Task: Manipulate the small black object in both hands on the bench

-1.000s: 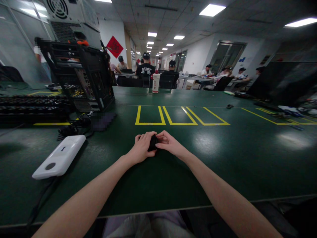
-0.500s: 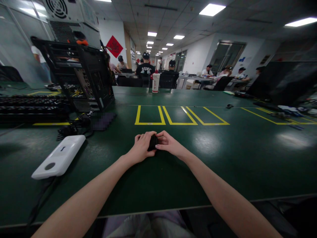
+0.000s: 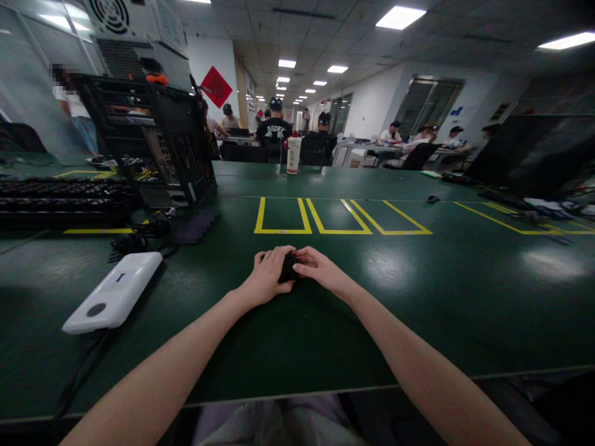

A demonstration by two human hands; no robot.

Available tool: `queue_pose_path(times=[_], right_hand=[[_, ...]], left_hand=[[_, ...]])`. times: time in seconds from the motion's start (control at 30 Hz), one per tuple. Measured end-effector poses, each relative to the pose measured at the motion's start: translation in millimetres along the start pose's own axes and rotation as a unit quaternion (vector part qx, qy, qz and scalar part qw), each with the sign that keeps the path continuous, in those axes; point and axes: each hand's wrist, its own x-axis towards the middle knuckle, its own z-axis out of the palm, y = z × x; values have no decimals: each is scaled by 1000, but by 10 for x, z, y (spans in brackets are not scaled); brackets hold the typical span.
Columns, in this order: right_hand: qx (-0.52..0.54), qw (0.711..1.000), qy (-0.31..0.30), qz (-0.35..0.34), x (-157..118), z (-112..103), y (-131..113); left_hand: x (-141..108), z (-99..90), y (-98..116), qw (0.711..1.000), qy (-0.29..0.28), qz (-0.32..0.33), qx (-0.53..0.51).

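A small black block-like object (image 3: 287,267) is at the middle of the green table, mostly covered by my fingers; I cannot make out its kind. My left hand (image 3: 268,274) wraps over it from the left, fingers on top and thumb at the near side. From the right, my right hand (image 3: 317,267) pinches at its side with thumb and fingertips. Beyond both hands, yellow tape outlines (image 3: 282,232) mark the tabletop.
At left lie a white power bank-like device (image 3: 116,291) with a dark cable and a black adapter (image 3: 126,244). An open black computer case (image 3: 155,142) stands behind them. A white cup (image 3: 292,155) is at the far edge. Several people sit beyond; tools and cables lie far right.
My right thumb has shifted slightly upward along the black object's side. My left hand keeps its hold. Behind the computer case, a person at far left has come further into view.
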Motion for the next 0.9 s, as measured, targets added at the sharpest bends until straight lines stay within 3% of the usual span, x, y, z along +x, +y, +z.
queue_pose_path(times=[0.17, 0.4, 0.57, 0.77, 0.9], right_hand=[[20, 999, -33, 2, -44, -11, -55], [-12, 1000, 22, 12, -17, 58, -59], [-17, 999, 29, 29, 10, 46, -32], [-8, 1000, -4, -21, -56, 27, -105], [-15, 999, 22, -23, -50, 48, -108]], left_hand=[[7, 23, -9, 1000, 12, 2, 1], [5, 19, -17, 1000, 8, 6, -8], [13, 74, -49, 1000, 23, 0, -1], [7, 24, -18, 1000, 10, 3, -6], [4, 39, -35, 1000, 13, 7, -3]])
